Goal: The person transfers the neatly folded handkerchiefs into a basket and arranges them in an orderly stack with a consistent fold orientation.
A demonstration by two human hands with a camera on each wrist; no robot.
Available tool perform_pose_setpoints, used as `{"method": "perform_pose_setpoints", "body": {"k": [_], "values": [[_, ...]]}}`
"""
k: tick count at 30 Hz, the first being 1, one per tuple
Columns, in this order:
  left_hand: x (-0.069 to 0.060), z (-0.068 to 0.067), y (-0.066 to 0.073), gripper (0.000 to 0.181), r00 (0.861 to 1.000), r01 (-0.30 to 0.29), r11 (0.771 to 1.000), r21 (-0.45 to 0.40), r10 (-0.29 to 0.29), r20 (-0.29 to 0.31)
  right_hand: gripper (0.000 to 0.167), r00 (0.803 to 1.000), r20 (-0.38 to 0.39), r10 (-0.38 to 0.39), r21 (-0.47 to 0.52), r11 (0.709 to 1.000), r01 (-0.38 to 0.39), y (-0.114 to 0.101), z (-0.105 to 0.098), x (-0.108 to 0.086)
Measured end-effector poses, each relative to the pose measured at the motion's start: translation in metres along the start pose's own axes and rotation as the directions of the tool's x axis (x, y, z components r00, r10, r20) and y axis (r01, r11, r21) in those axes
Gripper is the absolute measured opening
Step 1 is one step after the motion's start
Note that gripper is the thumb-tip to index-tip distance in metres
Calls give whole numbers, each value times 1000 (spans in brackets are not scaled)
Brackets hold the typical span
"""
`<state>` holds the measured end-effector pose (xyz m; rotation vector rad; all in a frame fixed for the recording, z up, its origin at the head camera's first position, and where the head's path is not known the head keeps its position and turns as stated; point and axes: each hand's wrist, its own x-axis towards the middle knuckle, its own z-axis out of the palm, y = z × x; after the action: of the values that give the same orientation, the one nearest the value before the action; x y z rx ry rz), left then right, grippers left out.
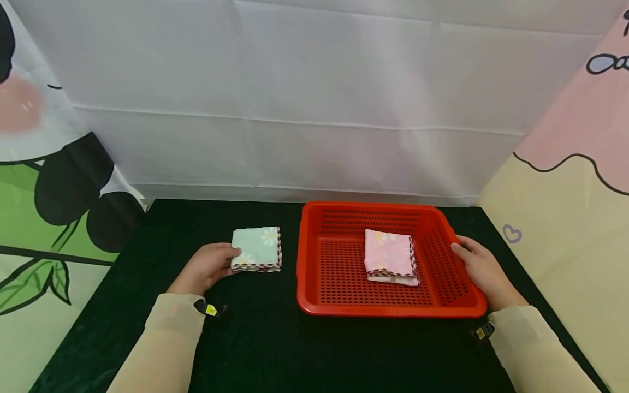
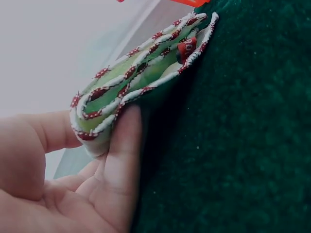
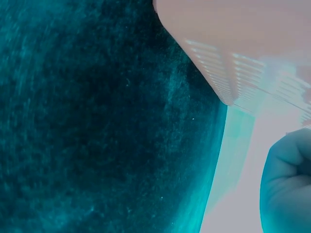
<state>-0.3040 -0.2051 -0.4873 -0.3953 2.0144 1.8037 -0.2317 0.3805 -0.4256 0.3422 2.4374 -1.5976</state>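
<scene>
A folded pale green handkerchief (image 1: 257, 246) with white flowers and a brown-and-white checked edge is to the left of the basket. My left hand (image 1: 208, 266) pinches its left edge, thumb on one face and fingers on the other. In the left wrist view, the layered handkerchief (image 2: 141, 73) stands tilted above the dark cloth; whether its far edge touches cannot be told. My right hand (image 1: 486, 273) grips the right rim of a red plastic basket (image 1: 373, 312). A folded pink handkerchief (image 1: 389, 254) lies inside, right of the basket's middle.
Dark green cloth (image 1: 255, 349) covers the table. Behind it hangs a white sheet (image 1: 314, 153). Printed cartoon panels stand at the left and right sides, close to the table edges.
</scene>
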Motion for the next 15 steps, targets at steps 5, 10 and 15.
{"method": "perform_pose_setpoints", "body": {"k": [5, 10, 15], "values": [[-3, 1, 1, 61, 1000, 8, 1000, 6, -8, -6, 67, 1000, 5, -12, 15, 1000, 12, 2, -1, 1], [-4, 0, 3, 59, 1000, -11, 997, -74, 12, 23, 67, 1000, 5, -18, 25, 1000, 18, 2, 0, 1], [-4, 1, 6, 59, 996, -36, 975, -219, 54, 77, 67, 1000, -5, -19, 24, 1000, 19, 1, -1, 0]]}}
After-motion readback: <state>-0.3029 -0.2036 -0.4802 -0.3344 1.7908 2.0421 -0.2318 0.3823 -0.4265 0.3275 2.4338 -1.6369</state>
